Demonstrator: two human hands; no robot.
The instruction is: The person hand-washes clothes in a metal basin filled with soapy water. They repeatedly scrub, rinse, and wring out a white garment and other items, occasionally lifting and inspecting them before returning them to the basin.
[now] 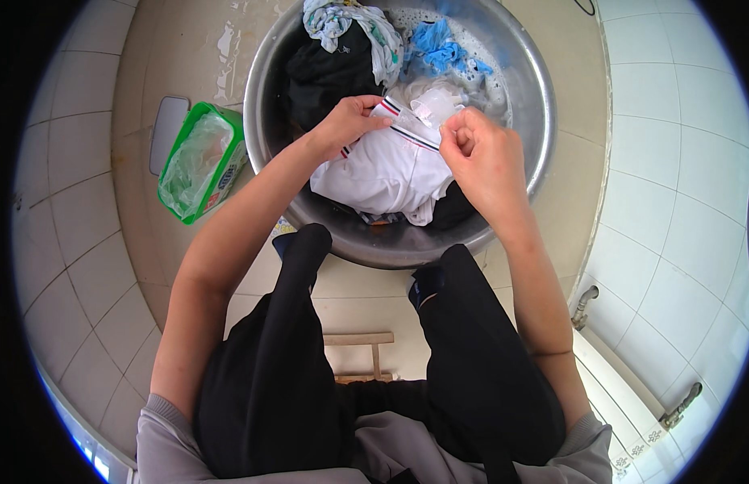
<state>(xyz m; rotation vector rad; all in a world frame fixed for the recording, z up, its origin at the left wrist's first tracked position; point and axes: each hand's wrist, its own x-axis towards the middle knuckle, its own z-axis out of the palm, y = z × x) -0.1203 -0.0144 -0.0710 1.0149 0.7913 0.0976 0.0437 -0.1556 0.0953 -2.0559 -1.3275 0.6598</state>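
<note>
A white shirt (386,175) with navy and red striped ribbed trim lies over the near part of a large metal basin (541,91). My left hand (352,124) pinches the striped trim between thumb and fingers. My right hand (483,142) has its fingers curled at the other end of the trim, by a whitish translucent piece (438,107); what exactly its fingertips grip is partly hidden. Black cloth (329,78) and a patterned pale cloth (383,45) lie at the basin's far left. Blue cloth (438,45) sits in soapy water at the far side.
A green plastic container (232,157) lined with a clear bag stands left of the basin, beside a grey flat object (169,133). A wooden stool (359,339) shows between my legs. Tiled walls rise on both sides, with pipes (586,302) at the right.
</note>
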